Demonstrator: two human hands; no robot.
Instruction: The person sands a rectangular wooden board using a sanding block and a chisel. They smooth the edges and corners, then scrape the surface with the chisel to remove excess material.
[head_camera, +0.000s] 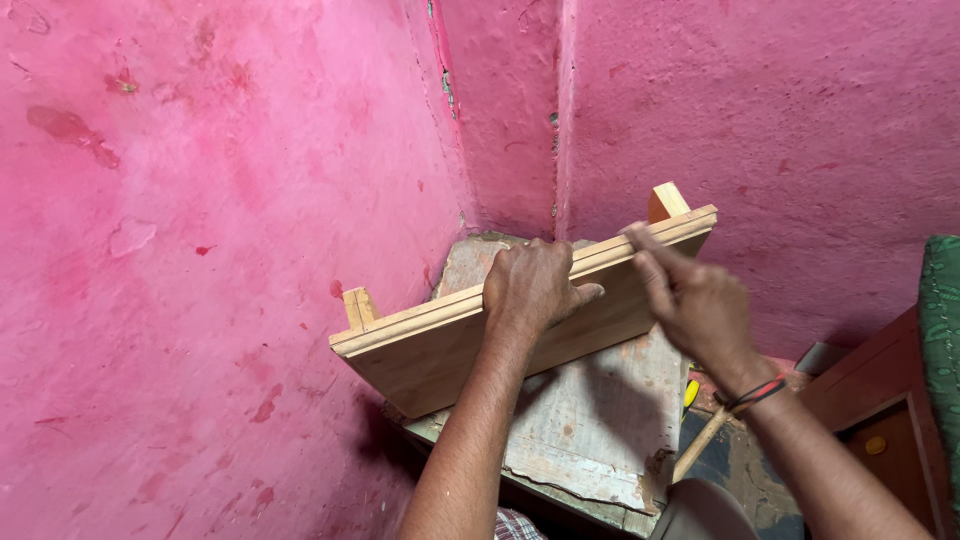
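A light wooden board frame (430, 350) stands on edge on a worn stone slab (590, 420) in the corner of a pink-walled room. Two short wooden legs (359, 306) stick up behind its top edge. My left hand (530, 285) grips over the top edge near the middle. My right hand (690, 295) is at the top edge toward the right end, with the fingers pinched on the edge. I cannot tell whether they hold anything small. A red and black band circles my right wrist.
Pink plaster walls (200, 200) close in on the left and behind. A wooden-handled tool (700, 445) with a yellow part lies on the floor at right. A brown wooden cabinet (880, 410) and green cloth (940, 320) stand at the far right.
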